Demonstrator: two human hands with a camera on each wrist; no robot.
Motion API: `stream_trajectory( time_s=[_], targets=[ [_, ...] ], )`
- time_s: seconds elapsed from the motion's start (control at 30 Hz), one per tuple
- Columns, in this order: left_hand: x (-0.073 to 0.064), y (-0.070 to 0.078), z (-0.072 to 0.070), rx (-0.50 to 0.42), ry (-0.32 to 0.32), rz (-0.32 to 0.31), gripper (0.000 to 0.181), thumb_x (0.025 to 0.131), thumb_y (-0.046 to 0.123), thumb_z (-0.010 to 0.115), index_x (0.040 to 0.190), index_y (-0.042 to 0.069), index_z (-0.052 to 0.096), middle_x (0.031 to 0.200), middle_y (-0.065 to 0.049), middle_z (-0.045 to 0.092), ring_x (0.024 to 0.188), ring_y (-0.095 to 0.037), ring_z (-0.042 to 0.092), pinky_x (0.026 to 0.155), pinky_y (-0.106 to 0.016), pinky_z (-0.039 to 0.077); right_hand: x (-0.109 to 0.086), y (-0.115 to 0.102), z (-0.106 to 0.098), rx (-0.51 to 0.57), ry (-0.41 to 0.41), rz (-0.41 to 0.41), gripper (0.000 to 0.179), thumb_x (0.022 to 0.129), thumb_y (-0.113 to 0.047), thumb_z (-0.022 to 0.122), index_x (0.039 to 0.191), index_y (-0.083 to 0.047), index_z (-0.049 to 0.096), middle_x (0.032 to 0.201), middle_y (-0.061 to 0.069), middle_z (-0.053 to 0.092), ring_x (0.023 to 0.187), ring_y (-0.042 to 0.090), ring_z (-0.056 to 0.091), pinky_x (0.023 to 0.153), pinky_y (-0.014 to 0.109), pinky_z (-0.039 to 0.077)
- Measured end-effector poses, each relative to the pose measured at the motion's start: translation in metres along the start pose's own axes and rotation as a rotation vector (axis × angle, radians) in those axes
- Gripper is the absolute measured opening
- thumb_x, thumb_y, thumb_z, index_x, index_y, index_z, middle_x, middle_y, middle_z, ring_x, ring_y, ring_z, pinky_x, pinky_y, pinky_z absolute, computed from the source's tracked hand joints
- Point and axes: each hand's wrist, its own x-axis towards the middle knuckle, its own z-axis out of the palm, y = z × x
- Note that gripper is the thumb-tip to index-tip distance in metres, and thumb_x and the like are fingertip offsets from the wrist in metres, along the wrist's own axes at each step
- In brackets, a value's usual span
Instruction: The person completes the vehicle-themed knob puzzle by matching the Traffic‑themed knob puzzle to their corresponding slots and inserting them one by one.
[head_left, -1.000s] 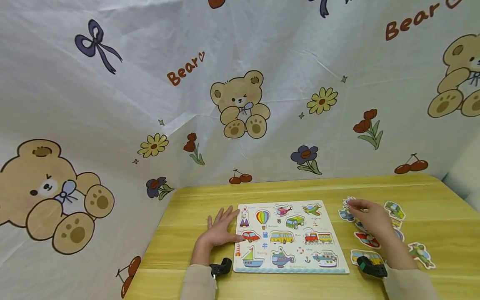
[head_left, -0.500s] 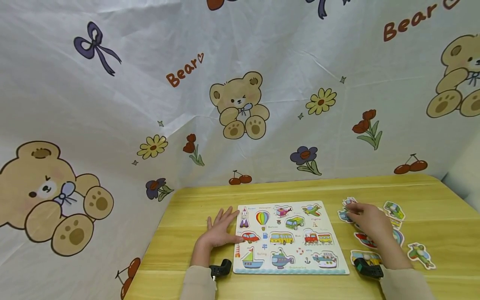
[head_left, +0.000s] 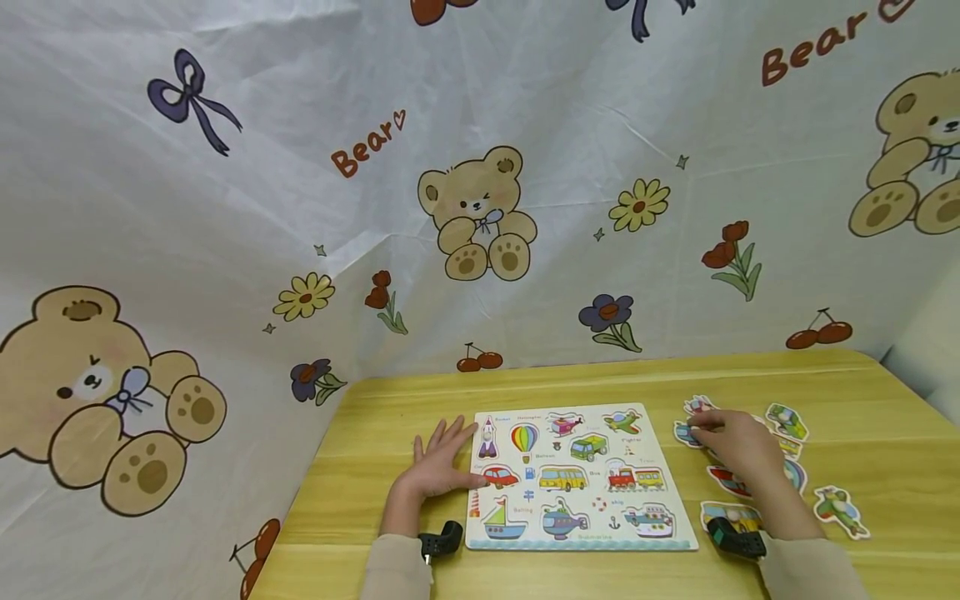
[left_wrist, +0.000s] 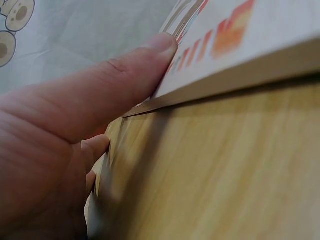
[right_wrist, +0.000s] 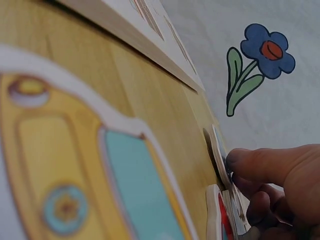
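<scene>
A white wooden puzzle board [head_left: 592, 502] printed with vehicles lies on the table. My left hand [head_left: 435, 467] rests at its left edge, fingers spread, thumb on the board by the red car. In the left wrist view that thumb [left_wrist: 135, 70] lies on the board's rim. My right hand [head_left: 742, 450] is among the loose pieces to the board's right. Its thumb and fingertips pinch a blue vehicle puzzle piece [head_left: 686, 434], partly hidden by the fingers. The right wrist view shows this piece [right_wrist: 219, 150] edge-on at the thumb, slightly tilted off the table.
Other loose pieces lie around the right hand: a yellow bus piece [head_left: 731, 516], a green plane piece [head_left: 842, 510], a green truck piece [head_left: 787, 422] and a red piece [head_left: 727, 481]. Some overlap. A white bear-print cloth [head_left: 555, 317] hangs behind the table [head_left: 412, 398].
My right hand's fingertips have lowered slightly from the top of the piece cluster onto the blue piece. My left hand stays on the board's edge. The head view has shifted a little.
</scene>
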Motion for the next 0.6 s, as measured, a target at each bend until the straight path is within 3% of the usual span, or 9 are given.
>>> stream_trajectory(
  time_s=[0.13, 0.37, 0.6],
  targets=[
    [0.0, 0.0, 0.0, 0.007, 0.002, 0.006, 0.095, 0.077, 0.044, 0.083, 0.157, 0.022, 0.035, 0.169, -0.009, 0.016, 0.156, -0.041, 0.002, 0.115, -0.074, -0.012, -0.001, -0.001, 0.0, 0.011, 0.002, 0.001, 0.036, 0.095, -0.033, 0.066, 0.118, -0.006, 0.072, 0.125, 0.031, 0.064, 0.1, 0.044, 0.064, 0.07, 0.047, 0.048],
    [-0.001, 0.0, 0.0, 0.003, -0.002, -0.003, 0.094, 0.078, 0.044, 0.083, 0.157, 0.025, 0.035, 0.169, -0.007, 0.016, 0.157, -0.04, 0.001, 0.116, -0.072, -0.014, -0.004, -0.002, -0.005, 0.068, 0.017, 0.012, 0.036, 0.096, -0.034, 0.064, 0.118, -0.007, 0.073, 0.123, 0.03, 0.065, 0.087, 0.029, 0.061, 0.063, 0.03, 0.038],
    [-0.001, 0.001, 0.001, 0.002, 0.004, -0.004, 0.094, 0.078, 0.045, 0.082, 0.157, 0.025, 0.035, 0.169, -0.007, 0.015, 0.157, -0.04, 0.002, 0.116, -0.071, -0.013, -0.008, -0.01, -0.009, 0.077, 0.029, -0.019, 0.035, 0.096, -0.036, 0.065, 0.115, -0.008, 0.074, 0.113, 0.025, 0.07, 0.082, 0.025, 0.059, 0.062, 0.028, 0.037]
  ],
)
